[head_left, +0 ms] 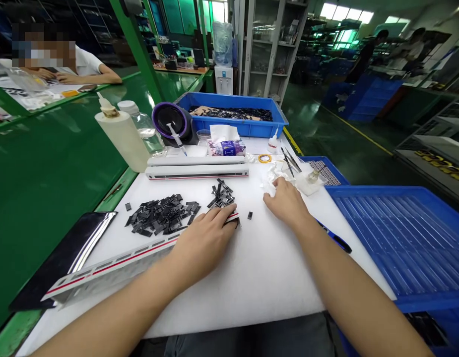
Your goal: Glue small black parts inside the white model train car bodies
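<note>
My left hand (203, 243) is closed over the right end of a long white model train carriage shell (113, 265), with a red stripe and a row of window openings. The shell lies slanted across the white work surface (266, 277). Behind that hand is a small heap of dark plastic pieces (221, 192); a larger pile (160, 214) spreads to its left. One loose dark piece (250, 215) lies between my hands. My right hand (287, 203), thumb apart from the forefinger, reaches to crumpled white tissue (272, 174); its far fingertips are partly hidden.
Behind stand another white shell (197, 171), a tissue pack (226, 146), a syringe (177, 139), bottles and a blue bin (244, 129). Tweezers (291, 161) and tape (264, 158) lie at right, a blue-handled knife (335, 238) by my right forearm. A blue tray (400, 238) flanks the table.
</note>
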A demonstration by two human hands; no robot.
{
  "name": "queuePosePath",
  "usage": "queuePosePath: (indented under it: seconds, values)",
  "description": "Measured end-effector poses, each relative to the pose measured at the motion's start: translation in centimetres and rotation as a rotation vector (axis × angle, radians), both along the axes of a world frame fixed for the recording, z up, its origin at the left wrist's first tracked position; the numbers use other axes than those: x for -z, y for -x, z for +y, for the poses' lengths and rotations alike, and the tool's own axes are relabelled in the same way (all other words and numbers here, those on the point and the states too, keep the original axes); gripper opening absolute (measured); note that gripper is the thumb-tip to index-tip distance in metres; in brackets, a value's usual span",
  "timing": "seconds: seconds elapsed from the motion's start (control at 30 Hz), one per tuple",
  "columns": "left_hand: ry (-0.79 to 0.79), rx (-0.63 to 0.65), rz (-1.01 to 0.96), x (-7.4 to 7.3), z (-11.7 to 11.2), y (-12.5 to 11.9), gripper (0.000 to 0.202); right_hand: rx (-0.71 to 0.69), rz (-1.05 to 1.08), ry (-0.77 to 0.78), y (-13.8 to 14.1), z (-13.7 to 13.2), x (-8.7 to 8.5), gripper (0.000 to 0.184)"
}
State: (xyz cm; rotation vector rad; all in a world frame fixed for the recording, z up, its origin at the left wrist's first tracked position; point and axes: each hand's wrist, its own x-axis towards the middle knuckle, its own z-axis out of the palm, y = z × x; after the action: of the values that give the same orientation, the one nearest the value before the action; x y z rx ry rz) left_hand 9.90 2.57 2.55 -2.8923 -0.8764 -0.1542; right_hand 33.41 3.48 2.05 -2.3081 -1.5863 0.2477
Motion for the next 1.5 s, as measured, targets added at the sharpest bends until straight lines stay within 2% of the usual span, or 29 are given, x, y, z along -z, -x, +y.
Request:
queuePosePath:
  seconds: [0.17, 0.23, 0.3, 0.4, 0.5, 0.6, 0.7, 0.8, 0.9, 0.97, 1.03, 1.1, 1.2, 1.5]
  values:
    - [-0.009, 0.018, 0.032, 0.0, -0.3, 0.3, 0.032, 0.038, -0.02, 0.087, -0.2, -0.1, -0.4, 0.047]
    - [0.014, 0.016, 0.029, -0.2, -0.2, 0.4, 0.033, 0.066, 0.03, 0.036, -0.6, -0.3, -0.3, 0.047]
    - [0.036, 0.011, 0.01, -0.4, -0.1, 0.6, 0.033, 0.116, 0.139, -0.105, -1.2, -0.7, -0.3, 0.048]
    - [0.067, 0.003, -0.022, -0.4, 0.0, 0.6, 0.031, 0.156, 0.476, -0.382, -1.9, -1.2, -0.8, 0.049]
    - [0.082, -0.009, -0.024, -0.4, -0.1, 0.6, 0.03, 0.025, 1.026, -0.594, -2.0, -1.8, -2.2, 0.039]
    - [0.101, -0.023, -0.023, -0.4, -0.1, 0.5, 0.03, -0.162, 1.51, -0.652, -1.8, -2.5, -3.7, 0.031]
    - [0.118, -0.06, -0.041, -0.5, -0.1, 0.4, 0.028, -0.21, 1.698, -0.581, -1.0, -2.9, -4.1, 0.028]
    - [0.138, -0.087, -0.062, -0.5, 0.0, 0.2, 0.027, -0.231, 1.602, -0.58, 0.5, -3.1, -3.2, 0.028]
    - [0.16, -0.1, -0.073, -0.6, 0.2, 0.1, 0.027, -0.341, 1.229, -0.765, 2.2, -3.7, -2.0, 0.035]
    - [0.166, -0.109, -0.076, -0.7, 0.2, 0.0, 0.028, -0.462, 0.925, -0.85, 3.1, -4.2, -1.4, 0.031]
    - [0.171, -0.113, -0.077, -0.8, 0.2, 0.0, 0.028, -0.577, 0.697, -0.874, 3.6, -4.5, -1.0, 0.024]
    - [0.174, -0.115, -0.08, -0.8, 0.2, 0.1, 0.028, -0.63, 0.566, -0.876, 3.9, -4.6, -0.8, 0.021]
    - [0.176, -0.113, -0.085, -0.8, 0.2, 0.1, 0.029, -0.629, 0.479, -0.871, 4.1, -4.3, -0.7, 0.02]
    - [0.188, -0.091, -0.075, -1.0, 0.3, 0.1, 0.03, -0.634, 0.399, -0.866, 4.6, -4.0, -0.5, 0.025]
